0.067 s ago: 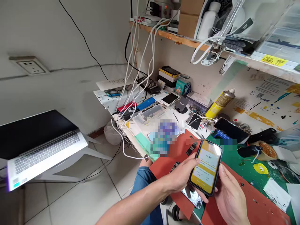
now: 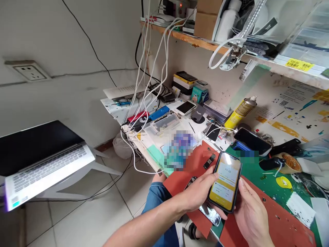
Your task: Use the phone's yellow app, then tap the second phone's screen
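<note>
A smartphone (image 2: pixel 225 183) with a lit yellow and white screen is held upright in front of me, above the red work mat. My left hand (image 2: pixel 199 193) wraps its left side, thumb over the edge of the screen and fingers underneath. Along the right side, my right hand (image 2: pixel 252 211) has its thumb against the edge; its other fingers are mostly hidden behind the phone. Below the phone lies a disassembled phone part (image 2: pixel 211 214), partly covered by my hands. A small dark circuit board (image 2: pixel 209 161) rests just beyond on the mat.
The red mat (image 2: pixel 277 214) covers part of a green mat (image 2: pixel 273 178). A yellow spray can (image 2: pixel 240 111), a dark phone (image 2: pixel 253 140) and a clear plastic case (image 2: pixel 164 125) are farther back. White cables (image 2: pixel 167 51) hang at left. A laptop (image 2: pixel 48 161) stands left; a shelf (image 2: pixel 185 37) runs overhead.
The whole view has shifted slightly, with things a little farther left. Both hands keep the same hold on the smartphone.
</note>
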{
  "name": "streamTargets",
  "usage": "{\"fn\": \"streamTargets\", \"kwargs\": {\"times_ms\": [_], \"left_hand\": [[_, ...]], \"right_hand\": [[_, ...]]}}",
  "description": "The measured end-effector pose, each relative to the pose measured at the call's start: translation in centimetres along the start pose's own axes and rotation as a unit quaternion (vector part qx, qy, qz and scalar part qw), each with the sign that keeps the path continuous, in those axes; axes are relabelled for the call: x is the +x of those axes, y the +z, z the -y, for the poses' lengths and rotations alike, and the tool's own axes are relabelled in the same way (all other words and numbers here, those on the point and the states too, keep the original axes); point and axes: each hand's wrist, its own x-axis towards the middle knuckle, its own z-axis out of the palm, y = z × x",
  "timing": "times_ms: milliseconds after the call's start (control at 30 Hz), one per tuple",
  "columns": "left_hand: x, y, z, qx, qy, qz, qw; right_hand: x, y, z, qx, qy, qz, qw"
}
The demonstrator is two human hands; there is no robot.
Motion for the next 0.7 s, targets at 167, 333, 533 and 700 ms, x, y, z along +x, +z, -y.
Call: {"fn": "streamTargets", "kwargs": {"times_ms": [167,333,533,700], "left_hand": [[-5.4,-1.1,0.4,0.245,0.195,-0.228,0.922],[-13.3,-6.2,6.2,0.492,0.3,-0.307,0.757],[-16.5,-14.2,13.6,0.549,0.1,-0.289,0.778],[-11.6,-16.3,16.2,0.492,0.019,-0.287,0.822]], "right_hand": [[-0.4,1.3,0.5,0.035,-0.005,-0.003,0.999],[-0.4,1.3,0.9,0.028,-0.005,-0.013,1.0],[0.0,0.4,0.6,0.028,-0.007,-0.07,0.997],[0.5,-0.7,-0.1,0.022,-0.005,-0.051,0.998]]}}
